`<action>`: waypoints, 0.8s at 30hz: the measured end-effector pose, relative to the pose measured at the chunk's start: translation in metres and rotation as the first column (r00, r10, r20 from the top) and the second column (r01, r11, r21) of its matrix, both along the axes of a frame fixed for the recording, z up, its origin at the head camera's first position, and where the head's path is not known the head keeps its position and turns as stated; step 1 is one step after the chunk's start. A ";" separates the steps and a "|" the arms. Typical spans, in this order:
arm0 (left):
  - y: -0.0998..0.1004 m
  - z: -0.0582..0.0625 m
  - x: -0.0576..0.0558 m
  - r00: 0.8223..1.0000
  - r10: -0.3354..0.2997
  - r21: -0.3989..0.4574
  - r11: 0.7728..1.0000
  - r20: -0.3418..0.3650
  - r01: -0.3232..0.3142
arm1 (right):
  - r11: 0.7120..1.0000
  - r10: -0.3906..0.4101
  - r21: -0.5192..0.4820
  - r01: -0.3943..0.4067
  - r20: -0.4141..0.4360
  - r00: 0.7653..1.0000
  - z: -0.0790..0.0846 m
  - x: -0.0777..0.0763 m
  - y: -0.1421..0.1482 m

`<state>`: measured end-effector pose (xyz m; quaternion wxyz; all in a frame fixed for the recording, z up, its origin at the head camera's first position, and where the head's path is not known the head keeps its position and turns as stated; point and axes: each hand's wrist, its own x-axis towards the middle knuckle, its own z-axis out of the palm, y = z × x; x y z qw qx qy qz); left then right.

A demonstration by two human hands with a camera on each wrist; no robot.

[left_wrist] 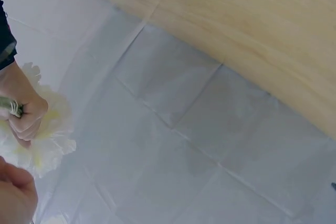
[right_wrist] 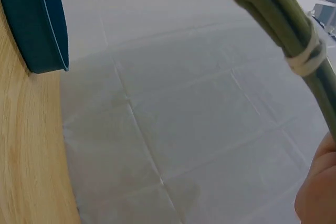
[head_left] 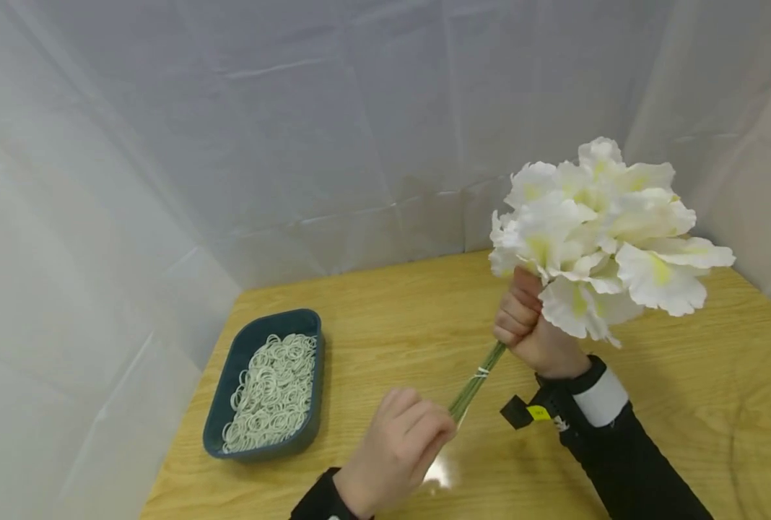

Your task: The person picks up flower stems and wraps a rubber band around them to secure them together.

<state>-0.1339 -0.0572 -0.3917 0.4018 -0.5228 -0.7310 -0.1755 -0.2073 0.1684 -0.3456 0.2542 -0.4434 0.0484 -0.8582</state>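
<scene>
My right hand (head_left: 531, 325) grips a bunch of green stems (head_left: 493, 357) just under the large white flowers (head_left: 580, 224) with yellow centres. The bouquet tilts, blooms up to the right. A pale rubber band (head_left: 481, 373) circles the stems below that hand; the right wrist view shows this band (right_wrist: 307, 56) close up. At the lower stem ends, my left hand (head_left: 405, 448) has its fingers curled, pinching a pale stretched rubber band (head_left: 462, 417) beside the stems. Its fingertips hide the stem ends. In the left wrist view, the right fist (left_wrist: 29, 114) shows in front of the petals.
A dark teal bin (head_left: 323, 361) holding many pale rubber bands (head_left: 275, 390) stands on the left of the wooden table (head_left: 385, 310). Grey-white sheeting (head_left: 333, 130) hangs behind the table and along its sides. A black strap device (head_left: 548, 404) sits on the right wrist.
</scene>
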 end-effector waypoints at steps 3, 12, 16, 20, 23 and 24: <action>-0.003 0.007 -0.002 1.000 -0.016 -0.074 0.997 0.019 0.018 | 0.998 0.035 0.051 -0.032 -0.056 0.998 0.003 -0.001 -0.006; 0.004 0.026 -0.014 0.992 -0.064 -0.175 0.981 0.105 0.082 | 0.975 -0.017 0.216 0.043 -0.120 0.993 0.000 0.003 -0.017; 0.009 0.034 -0.025 0.992 -0.100 -0.167 0.980 0.083 0.113 | 0.956 -0.074 0.274 0.103 -0.114 0.991 -0.004 0.006 -0.023; 0.012 0.041 -0.035 0.992 -0.123 -0.149 0.981 0.009 0.123 | 0.952 -0.111 0.274 0.134 -0.098 0.989 -0.008 0.009 -0.030; 0.011 0.045 -0.040 0.991 -0.133 -0.143 0.981 -0.017 0.129 | 0.955 -0.124 0.265 0.135 -0.058 0.991 -0.009 0.011 -0.034; 0.011 0.046 -0.042 0.991 -0.135 -0.141 0.981 -0.022 0.130 | 0.956 -0.130 0.260 0.136 -0.044 0.991 -0.010 0.012 -0.036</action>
